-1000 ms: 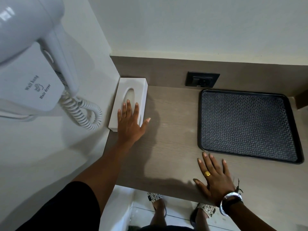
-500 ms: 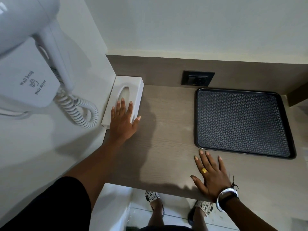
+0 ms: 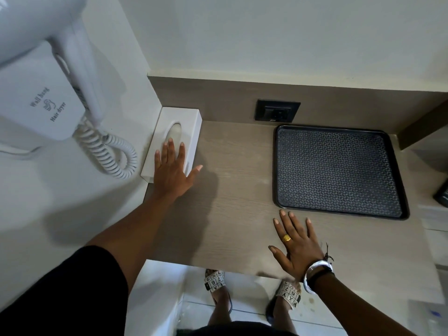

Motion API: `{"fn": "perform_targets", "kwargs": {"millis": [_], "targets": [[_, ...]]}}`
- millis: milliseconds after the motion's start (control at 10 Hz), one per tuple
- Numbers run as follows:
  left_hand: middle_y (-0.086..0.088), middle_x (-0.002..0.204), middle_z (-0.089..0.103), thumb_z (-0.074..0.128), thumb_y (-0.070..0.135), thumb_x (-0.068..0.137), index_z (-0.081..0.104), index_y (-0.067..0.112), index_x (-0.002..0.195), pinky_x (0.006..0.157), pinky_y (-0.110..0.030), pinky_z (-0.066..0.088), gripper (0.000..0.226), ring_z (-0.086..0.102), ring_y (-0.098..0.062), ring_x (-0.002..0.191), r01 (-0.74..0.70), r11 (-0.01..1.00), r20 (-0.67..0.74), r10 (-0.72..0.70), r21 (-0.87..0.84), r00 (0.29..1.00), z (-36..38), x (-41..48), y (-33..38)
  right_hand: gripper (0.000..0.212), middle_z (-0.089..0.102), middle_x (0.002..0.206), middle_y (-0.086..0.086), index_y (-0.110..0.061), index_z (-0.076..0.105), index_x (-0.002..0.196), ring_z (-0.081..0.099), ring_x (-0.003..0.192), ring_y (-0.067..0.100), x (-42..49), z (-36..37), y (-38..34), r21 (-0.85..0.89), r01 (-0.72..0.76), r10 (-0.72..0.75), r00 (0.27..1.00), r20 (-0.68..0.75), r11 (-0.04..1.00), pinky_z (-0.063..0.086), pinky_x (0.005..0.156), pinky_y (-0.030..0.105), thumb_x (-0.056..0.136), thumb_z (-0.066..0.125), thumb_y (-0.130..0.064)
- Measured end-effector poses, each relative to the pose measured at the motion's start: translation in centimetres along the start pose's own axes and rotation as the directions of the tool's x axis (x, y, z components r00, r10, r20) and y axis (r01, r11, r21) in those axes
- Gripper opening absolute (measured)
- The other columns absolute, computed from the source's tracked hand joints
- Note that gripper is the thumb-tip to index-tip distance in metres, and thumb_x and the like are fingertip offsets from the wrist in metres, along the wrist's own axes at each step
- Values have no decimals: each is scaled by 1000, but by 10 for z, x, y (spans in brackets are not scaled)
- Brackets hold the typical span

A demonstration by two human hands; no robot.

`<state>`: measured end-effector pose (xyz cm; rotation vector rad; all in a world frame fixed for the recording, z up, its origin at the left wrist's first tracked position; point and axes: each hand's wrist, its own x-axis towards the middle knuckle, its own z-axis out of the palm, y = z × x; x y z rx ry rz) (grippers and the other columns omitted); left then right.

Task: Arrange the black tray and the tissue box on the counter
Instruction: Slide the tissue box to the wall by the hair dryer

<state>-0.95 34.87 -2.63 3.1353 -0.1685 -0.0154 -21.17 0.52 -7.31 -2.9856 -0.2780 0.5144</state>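
A white tissue box (image 3: 180,122) lies in the counter's back left corner, against the left wall. My left hand (image 3: 173,169) rests flat on its near end, fingers spread, thumb out to the right over the counter. The black tray (image 3: 337,170), with a patterned mat surface, lies flat at the back right of the wooden counter (image 3: 232,204). My right hand (image 3: 294,246) lies flat on the counter just in front of the tray's near left corner, fingers apart, not touching the tray. It wears a gold ring and bracelets.
A white wall-hung hair dryer (image 3: 46,76) with a coiled cord (image 3: 106,154) hangs on the left wall beside the tissue box. A black power socket (image 3: 277,111) sits in the backsplash. A dark object (image 3: 442,194) shows at the right edge. My feet stand below the counter's front edge.
Both hands stay where they were, the left on the tissue box, the right flat on the counter. Only the camera view has shifted slightly.
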Motion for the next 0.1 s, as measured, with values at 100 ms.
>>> {"fn": "perform_targets", "kwargs": {"millis": [100], "targets": [[-23,163,14,29,76,85,21,9,155,123,-55,13,97,13,-37,152,32,997,-68,-37,-66,997,-19,-8,19,73,14,159,3,-25,24,150,11,146,25,-5,-16,-6,48,2,-1,999,-32,999,11,115,57,89,25,-67]]}}
